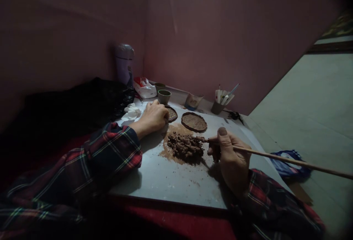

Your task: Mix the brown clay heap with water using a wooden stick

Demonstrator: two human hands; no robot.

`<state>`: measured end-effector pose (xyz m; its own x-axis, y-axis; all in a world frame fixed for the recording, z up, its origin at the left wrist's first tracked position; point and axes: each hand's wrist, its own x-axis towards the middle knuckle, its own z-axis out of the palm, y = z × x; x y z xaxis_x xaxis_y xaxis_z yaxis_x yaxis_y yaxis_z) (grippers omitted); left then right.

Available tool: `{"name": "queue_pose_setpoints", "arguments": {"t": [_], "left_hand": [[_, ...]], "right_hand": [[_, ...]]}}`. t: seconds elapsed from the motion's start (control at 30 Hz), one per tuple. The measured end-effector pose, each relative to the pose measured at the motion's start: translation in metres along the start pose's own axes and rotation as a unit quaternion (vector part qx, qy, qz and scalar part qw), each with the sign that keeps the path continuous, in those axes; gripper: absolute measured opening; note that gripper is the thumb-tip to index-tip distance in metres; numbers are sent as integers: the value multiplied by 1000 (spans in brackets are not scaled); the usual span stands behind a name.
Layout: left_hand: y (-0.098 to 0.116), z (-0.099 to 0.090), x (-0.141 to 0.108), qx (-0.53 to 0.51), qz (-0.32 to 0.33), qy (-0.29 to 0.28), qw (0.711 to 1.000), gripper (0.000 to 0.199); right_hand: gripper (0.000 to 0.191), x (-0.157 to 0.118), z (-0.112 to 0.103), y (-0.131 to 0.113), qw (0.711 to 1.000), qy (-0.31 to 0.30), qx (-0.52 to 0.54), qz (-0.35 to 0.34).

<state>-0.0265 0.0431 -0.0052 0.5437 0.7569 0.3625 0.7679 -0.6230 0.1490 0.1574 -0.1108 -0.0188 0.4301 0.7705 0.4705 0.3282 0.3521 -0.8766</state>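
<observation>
My right hand (234, 155) grips a long thin wooden stick (275, 156) that slants down to the left. The stick's tip meets the right side of a crumbly brown heap (186, 146), which sits on a wet tan stain on the white board (165, 184). My left hand (154, 117) has its fingers curled down at the left edge of a small round brown disc (172, 114) with a raised rim. What the left fingertips hold, if anything, is hidden. To the right of that disc lies a larger flat brown disc (194, 122), also rimmed.
Along the back stand a cup (164, 97), a torn-edged container (193, 102) and a holder of brushes and pens (219, 106). At left are crumpled white tissue (131, 112), a black plastic bag (82, 103) and a purple bottle (124, 65). A blue packet (289, 164) lies right of the board.
</observation>
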Motion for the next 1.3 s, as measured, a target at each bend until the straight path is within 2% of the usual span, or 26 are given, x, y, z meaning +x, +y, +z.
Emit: {"name": "queue_pose_setpoints", "arguments": {"t": [0.17, 0.37, 0.57, 0.7, 0.9, 1.03, 1.23, 1.3], "left_hand": [[1, 4, 2, 27, 31, 22, 999, 20], [-3, 9, -1, -15, 13, 26, 999, 19], [-13, 3, -2, -92, -21, 40, 995, 17], [-22, -1, 2, -104, -11, 68, 992, 16], [-21, 1, 1, -78, 32, 24, 996, 12], [-20, 5, 1, -77, 40, 22, 996, 12], [-27, -8, 3, -98, 14, 57, 993, 12], [-31, -12, 3, -98, 7, 47, 994, 11]], "right_hand": [[40, 1, 1, -2, 1000, 11, 4, 1], [41, 5, 2, -2, 999, 27, 13, -15], [41, 11, 1, 1, 998, 48, 22, 21], [42, 14, 1, 1, 997, 47, 30, 45], [41, 13, 2, 2, 997, 35, 42, 62], [41, 13, 2, 2, 998, 23, 39, 53], [41, 11, 2, 0, 998, 26, 33, 50], [41, 11, 2, 0, 998, 25, 30, 55]]}}
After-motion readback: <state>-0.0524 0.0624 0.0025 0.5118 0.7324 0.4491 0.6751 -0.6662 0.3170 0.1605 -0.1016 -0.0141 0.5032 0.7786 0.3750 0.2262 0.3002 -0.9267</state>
